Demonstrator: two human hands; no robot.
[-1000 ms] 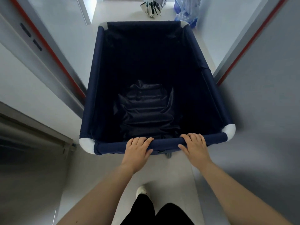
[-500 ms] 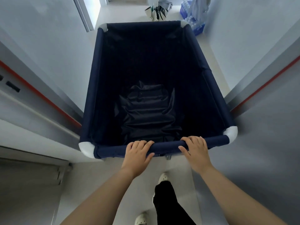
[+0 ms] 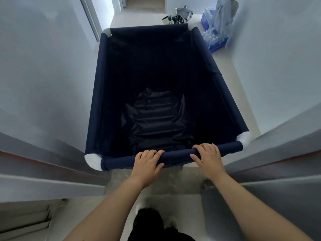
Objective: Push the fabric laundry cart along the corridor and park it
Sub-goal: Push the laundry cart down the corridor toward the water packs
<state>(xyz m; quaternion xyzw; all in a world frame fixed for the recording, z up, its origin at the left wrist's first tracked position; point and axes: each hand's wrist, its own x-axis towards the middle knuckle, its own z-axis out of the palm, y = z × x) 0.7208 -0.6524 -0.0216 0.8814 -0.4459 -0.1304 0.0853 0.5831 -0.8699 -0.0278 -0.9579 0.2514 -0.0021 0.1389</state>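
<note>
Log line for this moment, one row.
stage: pushing | left hand: gripping near rail | right hand: gripping same rail | laundry cart: in doorway, empty | ahead right: bottled water packs

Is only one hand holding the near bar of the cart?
No, the left hand and right hand both hold the near bar.
</note>
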